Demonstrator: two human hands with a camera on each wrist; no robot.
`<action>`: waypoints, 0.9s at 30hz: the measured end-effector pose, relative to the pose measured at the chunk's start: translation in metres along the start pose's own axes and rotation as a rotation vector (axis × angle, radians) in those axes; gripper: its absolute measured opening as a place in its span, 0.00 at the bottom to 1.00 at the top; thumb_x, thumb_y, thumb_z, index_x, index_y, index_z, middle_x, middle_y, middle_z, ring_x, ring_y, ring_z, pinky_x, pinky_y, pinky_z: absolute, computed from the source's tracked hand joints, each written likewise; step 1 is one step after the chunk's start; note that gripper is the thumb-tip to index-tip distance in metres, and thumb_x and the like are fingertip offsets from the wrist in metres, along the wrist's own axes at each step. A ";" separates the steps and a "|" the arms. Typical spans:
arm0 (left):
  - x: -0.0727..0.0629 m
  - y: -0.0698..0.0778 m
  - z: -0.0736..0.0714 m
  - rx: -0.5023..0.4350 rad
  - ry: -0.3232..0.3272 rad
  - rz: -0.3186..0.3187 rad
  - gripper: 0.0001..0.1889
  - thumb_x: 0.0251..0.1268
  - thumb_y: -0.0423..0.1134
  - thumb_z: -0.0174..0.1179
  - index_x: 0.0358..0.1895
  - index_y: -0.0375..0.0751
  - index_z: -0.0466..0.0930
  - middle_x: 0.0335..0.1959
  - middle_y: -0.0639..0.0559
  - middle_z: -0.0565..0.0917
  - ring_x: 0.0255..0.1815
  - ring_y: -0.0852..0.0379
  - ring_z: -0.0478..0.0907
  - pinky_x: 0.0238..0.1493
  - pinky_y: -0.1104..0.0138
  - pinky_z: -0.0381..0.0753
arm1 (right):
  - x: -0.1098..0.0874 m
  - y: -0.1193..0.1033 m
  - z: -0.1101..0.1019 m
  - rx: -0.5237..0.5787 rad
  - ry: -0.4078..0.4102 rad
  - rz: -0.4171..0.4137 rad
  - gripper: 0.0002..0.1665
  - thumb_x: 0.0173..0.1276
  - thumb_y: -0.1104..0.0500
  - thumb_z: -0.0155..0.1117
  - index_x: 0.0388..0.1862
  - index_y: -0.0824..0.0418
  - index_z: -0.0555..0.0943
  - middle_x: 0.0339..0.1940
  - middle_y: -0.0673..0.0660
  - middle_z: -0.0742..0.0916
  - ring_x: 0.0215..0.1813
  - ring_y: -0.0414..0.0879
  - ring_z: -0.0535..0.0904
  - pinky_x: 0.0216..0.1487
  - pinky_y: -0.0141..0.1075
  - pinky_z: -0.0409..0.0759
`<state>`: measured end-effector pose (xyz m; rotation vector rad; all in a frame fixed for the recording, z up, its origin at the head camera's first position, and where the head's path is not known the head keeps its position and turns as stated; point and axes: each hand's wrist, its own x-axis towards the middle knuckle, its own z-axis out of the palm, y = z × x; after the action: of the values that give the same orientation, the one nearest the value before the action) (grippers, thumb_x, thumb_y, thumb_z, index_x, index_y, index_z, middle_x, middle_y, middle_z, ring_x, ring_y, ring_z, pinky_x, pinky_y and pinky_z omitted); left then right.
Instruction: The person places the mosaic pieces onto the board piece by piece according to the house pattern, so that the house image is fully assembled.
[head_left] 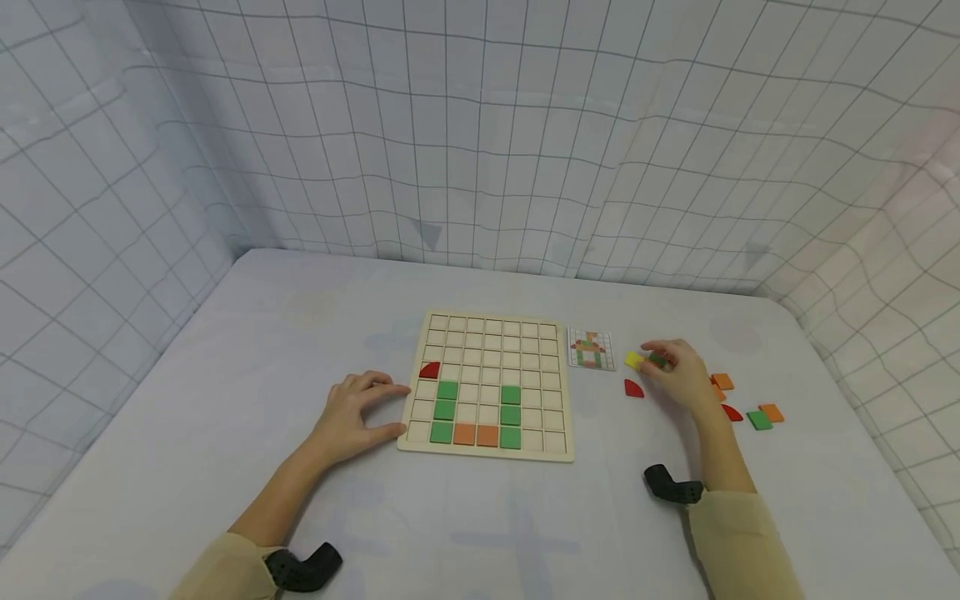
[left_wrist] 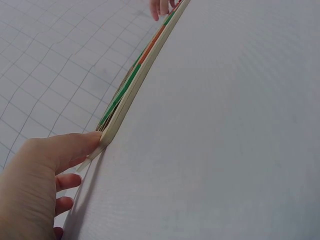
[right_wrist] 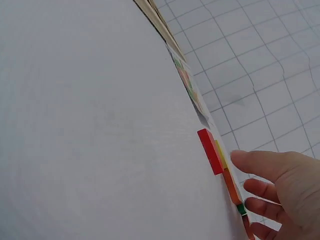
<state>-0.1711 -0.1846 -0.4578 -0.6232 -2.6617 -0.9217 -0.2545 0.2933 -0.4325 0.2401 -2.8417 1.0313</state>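
In the head view, my left hand (head_left: 352, 421) is at the left edge of a pale wooden grid board (head_left: 558, 454). Its thumb and forefinger touch that edge, spread apart; the left wrist view has the thumb (left_wrist: 82, 145) right at the board's corner. On the board lie green tiles (head_left: 444, 409) in two columns, orange tiles (head_left: 464, 434) between them, and a red quarter-round tile (head_left: 430, 370). My right hand (head_left: 681, 375) hovers over loose tiles, thumb and forefinger parted around a green tile (head_left: 657, 360), beside a yellow tile (head_left: 633, 359).
A pattern card (head_left: 591, 348) lies right of the board. A loose red quarter-round tile (head_left: 633, 388) sits nearer me. Past my right wrist are more orange, red and green tiles (head_left: 759, 421). White grid-patterned curtains (head_left: 480, 150) surround the white table (head_left: 315, 308).
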 end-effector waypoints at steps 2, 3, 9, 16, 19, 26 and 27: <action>0.000 0.000 0.000 0.000 -0.002 -0.003 0.23 0.43 0.46 0.70 0.48 0.47 0.81 0.45 0.49 0.75 0.45 0.47 0.67 0.43 0.52 0.58 | 0.000 0.003 0.002 -0.014 -0.002 -0.019 0.19 0.60 0.62 0.64 0.50 0.67 0.77 0.47 0.67 0.75 0.47 0.57 0.69 0.46 0.48 0.67; 0.000 0.000 0.000 0.000 -0.002 -0.004 0.23 0.43 0.46 0.70 0.48 0.47 0.81 0.45 0.49 0.75 0.45 0.47 0.67 0.43 0.52 0.58 | 0.000 0.004 0.003 -0.020 0.000 -0.031 0.19 0.59 0.62 0.64 0.50 0.67 0.77 0.48 0.68 0.75 0.47 0.58 0.69 0.45 0.47 0.67; 0.000 0.000 0.000 0.003 -0.001 -0.007 0.24 0.42 0.46 0.70 0.48 0.47 0.81 0.45 0.49 0.75 0.45 0.48 0.67 0.43 0.52 0.59 | 0.000 0.006 0.006 -0.071 0.012 -0.053 0.19 0.57 0.60 0.67 0.47 0.67 0.79 0.47 0.69 0.74 0.48 0.61 0.68 0.40 0.44 0.65; 0.000 0.000 0.000 -0.004 0.002 -0.002 0.23 0.42 0.45 0.70 0.48 0.47 0.81 0.45 0.49 0.75 0.44 0.48 0.67 0.42 0.53 0.59 | 0.000 0.006 0.007 -0.096 0.006 -0.061 0.18 0.58 0.61 0.67 0.46 0.67 0.79 0.47 0.70 0.74 0.46 0.60 0.67 0.37 0.42 0.65; 0.000 0.000 0.000 -0.004 0.002 -0.001 0.23 0.43 0.45 0.70 0.48 0.47 0.81 0.44 0.49 0.75 0.44 0.48 0.67 0.42 0.53 0.59 | 0.000 0.006 0.007 -0.091 0.012 -0.071 0.17 0.57 0.62 0.67 0.45 0.67 0.80 0.46 0.70 0.74 0.45 0.60 0.68 0.37 0.42 0.65; 0.000 0.001 0.000 0.001 0.002 0.001 0.23 0.42 0.46 0.70 0.47 0.46 0.81 0.44 0.49 0.75 0.45 0.47 0.67 0.42 0.53 0.59 | 0.000 0.005 0.007 -0.090 0.014 -0.070 0.17 0.57 0.62 0.67 0.44 0.69 0.79 0.45 0.69 0.74 0.45 0.60 0.67 0.38 0.43 0.65; 0.000 0.001 0.000 0.001 0.003 0.002 0.23 0.42 0.46 0.70 0.47 0.46 0.81 0.44 0.49 0.75 0.45 0.47 0.67 0.42 0.53 0.59 | 0.000 0.005 0.007 -0.092 0.014 -0.068 0.17 0.57 0.62 0.67 0.44 0.69 0.79 0.45 0.69 0.74 0.46 0.60 0.68 0.39 0.43 0.66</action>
<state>-0.1705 -0.1836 -0.4570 -0.6240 -2.6584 -0.9198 -0.2553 0.2928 -0.4408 0.3174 -2.8385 0.8834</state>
